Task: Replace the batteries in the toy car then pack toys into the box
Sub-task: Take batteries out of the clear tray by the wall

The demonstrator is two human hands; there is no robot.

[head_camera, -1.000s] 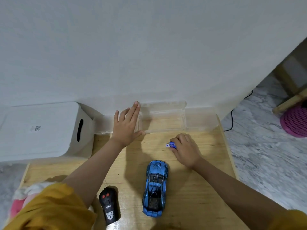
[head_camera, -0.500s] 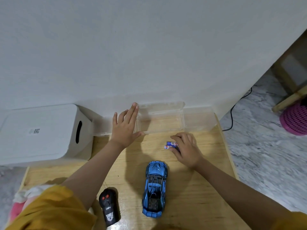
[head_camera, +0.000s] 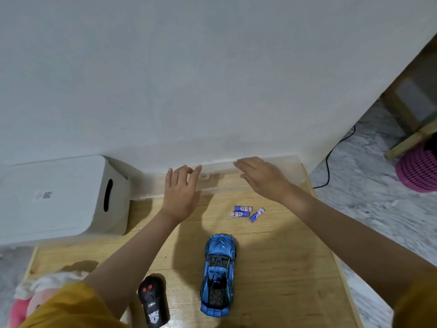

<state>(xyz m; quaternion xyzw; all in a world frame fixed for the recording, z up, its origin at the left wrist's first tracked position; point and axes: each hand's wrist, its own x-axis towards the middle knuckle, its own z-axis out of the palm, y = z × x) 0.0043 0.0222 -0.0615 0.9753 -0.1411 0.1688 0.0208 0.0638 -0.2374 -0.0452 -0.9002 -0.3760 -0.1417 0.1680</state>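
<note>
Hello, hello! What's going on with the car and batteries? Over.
Both hands, left and right, open at the clear box. Three batteries loose on the table. Car untouched. Nothing blocking.

Both hands (head_camera: 181, 192) (head_camera: 262, 177) extended, fingers spread

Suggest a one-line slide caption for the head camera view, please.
Both hands, left hand and right hand, reach to the clear box; three batteries lie beside the blue toy car.

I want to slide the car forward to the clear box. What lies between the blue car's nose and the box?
In the head view, three batteries lie on the wooden table between the blue car and the clear box.
</note>
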